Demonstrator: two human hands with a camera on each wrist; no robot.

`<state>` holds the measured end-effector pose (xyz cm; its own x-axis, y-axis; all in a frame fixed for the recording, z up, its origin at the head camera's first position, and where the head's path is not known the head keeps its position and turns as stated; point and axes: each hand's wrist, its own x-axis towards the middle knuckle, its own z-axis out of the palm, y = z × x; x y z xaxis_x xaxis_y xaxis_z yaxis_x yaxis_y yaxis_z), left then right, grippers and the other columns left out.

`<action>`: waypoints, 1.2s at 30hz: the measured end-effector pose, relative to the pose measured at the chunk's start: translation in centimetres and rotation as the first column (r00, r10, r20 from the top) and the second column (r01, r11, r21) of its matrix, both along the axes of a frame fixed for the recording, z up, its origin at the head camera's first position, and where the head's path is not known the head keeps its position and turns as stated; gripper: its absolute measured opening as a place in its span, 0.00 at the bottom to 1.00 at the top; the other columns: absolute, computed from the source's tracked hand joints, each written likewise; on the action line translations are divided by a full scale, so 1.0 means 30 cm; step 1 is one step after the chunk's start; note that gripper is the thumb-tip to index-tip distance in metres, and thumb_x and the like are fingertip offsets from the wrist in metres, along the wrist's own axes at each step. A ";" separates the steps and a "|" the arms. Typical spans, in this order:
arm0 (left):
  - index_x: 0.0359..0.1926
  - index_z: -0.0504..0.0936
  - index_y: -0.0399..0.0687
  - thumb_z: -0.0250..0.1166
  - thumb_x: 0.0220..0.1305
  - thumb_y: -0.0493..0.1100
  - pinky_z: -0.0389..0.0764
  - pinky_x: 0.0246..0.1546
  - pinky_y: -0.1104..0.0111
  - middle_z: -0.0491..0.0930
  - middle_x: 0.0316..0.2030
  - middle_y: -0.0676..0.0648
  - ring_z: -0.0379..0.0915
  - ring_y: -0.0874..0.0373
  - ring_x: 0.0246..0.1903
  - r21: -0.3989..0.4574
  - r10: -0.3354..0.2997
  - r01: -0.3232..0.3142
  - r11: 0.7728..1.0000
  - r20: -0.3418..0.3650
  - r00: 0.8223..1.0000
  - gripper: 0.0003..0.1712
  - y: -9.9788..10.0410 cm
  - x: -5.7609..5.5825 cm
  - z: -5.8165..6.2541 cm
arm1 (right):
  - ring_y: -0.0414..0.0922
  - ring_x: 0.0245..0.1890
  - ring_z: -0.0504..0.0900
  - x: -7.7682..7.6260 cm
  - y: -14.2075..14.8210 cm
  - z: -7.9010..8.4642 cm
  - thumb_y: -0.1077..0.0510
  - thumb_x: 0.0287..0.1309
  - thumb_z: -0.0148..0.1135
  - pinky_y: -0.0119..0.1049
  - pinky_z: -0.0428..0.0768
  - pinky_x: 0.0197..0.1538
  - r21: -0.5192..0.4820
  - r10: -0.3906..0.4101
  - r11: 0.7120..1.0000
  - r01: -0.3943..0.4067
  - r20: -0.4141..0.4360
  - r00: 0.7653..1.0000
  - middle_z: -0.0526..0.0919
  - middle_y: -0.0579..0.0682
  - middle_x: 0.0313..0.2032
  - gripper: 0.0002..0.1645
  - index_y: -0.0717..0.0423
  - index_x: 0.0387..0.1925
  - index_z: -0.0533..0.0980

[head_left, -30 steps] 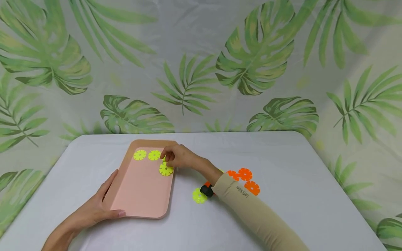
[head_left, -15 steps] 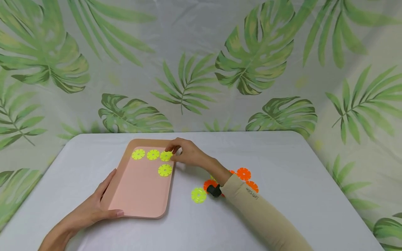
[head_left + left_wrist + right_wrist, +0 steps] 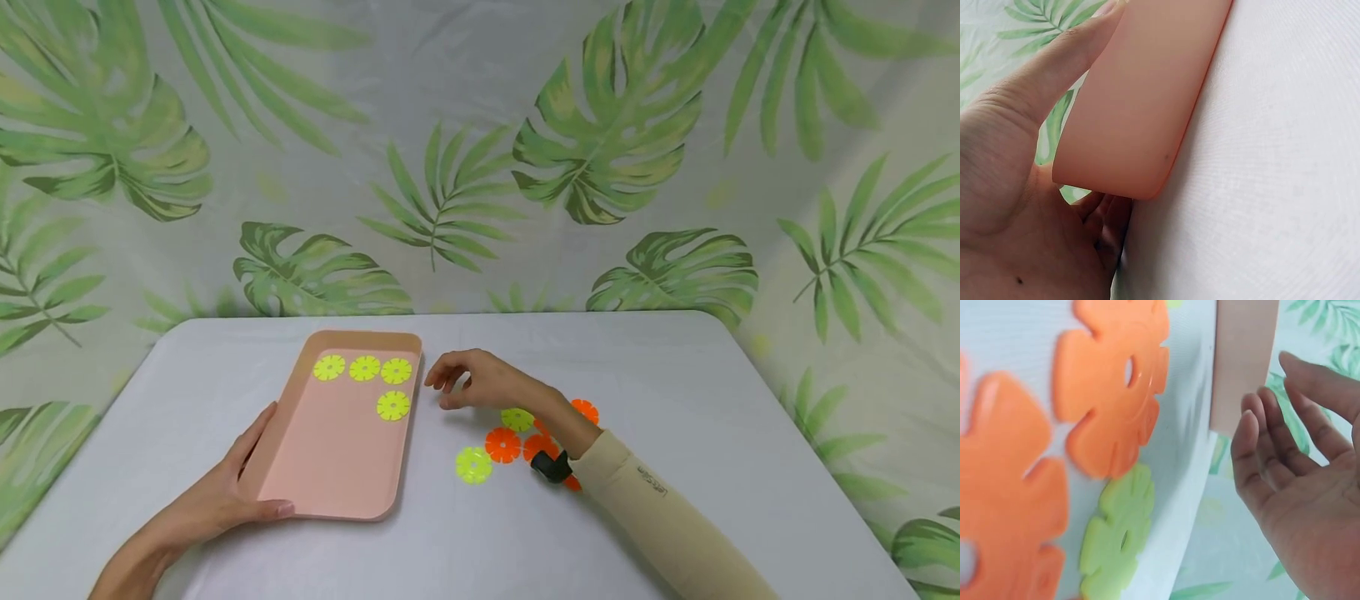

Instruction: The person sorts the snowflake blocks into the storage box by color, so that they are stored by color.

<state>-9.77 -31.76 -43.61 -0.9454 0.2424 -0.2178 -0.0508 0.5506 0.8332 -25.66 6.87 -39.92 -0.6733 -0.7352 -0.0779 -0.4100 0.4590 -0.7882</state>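
Note:
My left hand [image 3: 213, 496] grips the near left corner of a shallow pink tray [image 3: 330, 467], its fingers along the left side and its thumb at the near edge. In the left wrist view the tray's outer wall [image 3: 1129, 106] lies between thumb and fingers. Three yellow notched discs form a row along the tray's far end, the right one [image 3: 396, 371] in the corner. Another yellow disc [image 3: 393, 406] lies just below that one. Just right of the tray, my right hand [image 3: 483, 383] hovers above the table with loosely curled fingers and nothing in them.
On the white table [image 3: 675, 517], right of the tray, lie loose orange discs [image 3: 502, 446] and yellow-green discs [image 3: 473, 465]. My right forearm covers part of this group. A dark wrist-worn device [image 3: 551, 467] sits over it. A leaf-print cloth [image 3: 450, 208] hangs behind the table.
My right hand has let go of a yellow disc at the tray's far right corner and moved right, off the tray. More loose discs show now. My left hand keeps its grip.

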 end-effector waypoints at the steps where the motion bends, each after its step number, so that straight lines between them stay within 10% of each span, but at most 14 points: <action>1: 0.81 0.30 0.83 0.75 0.60 0.43 0.62 0.56 0.68 0.36 0.83 0.37 0.46 0.36 0.73 0.002 0.000 0.000 1.000 0.000 1.000 0.71 -0.001 0.001 -0.002 | 0.43 0.50 0.81 0.005 0.006 0.000 0.61 0.63 0.72 0.36 0.80 0.54 0.007 0.009 1.000 -0.009 0.012 1.000 0.86 0.56 0.53 0.21 0.57 0.57 0.81; 11: 0.82 0.33 0.81 0.75 0.60 0.43 0.58 0.49 0.85 0.38 0.83 0.39 0.46 0.86 0.61 0.025 0.003 -0.002 1.000 -0.052 0.999 0.69 -0.006 0.008 -0.007 | 0.47 0.51 0.81 0.066 0.051 -0.004 0.62 0.61 0.73 0.41 0.80 0.55 -0.009 0.071 0.997 -0.071 0.082 0.994 0.86 0.53 0.52 0.21 0.55 0.56 0.82; 36: 0.82 0.32 0.82 0.75 0.60 0.43 0.59 0.48 0.85 0.39 0.83 0.39 0.46 0.83 0.62 0.008 0.000 0.000 1.000 -0.041 0.999 0.69 -0.007 0.006 -0.018 | 0.44 0.54 0.78 0.123 0.106 -0.045 0.64 0.50 0.82 0.33 0.78 0.62 0.154 0.201 0.966 -0.206 0.049 0.978 0.81 0.46 0.52 0.27 0.47 0.52 0.84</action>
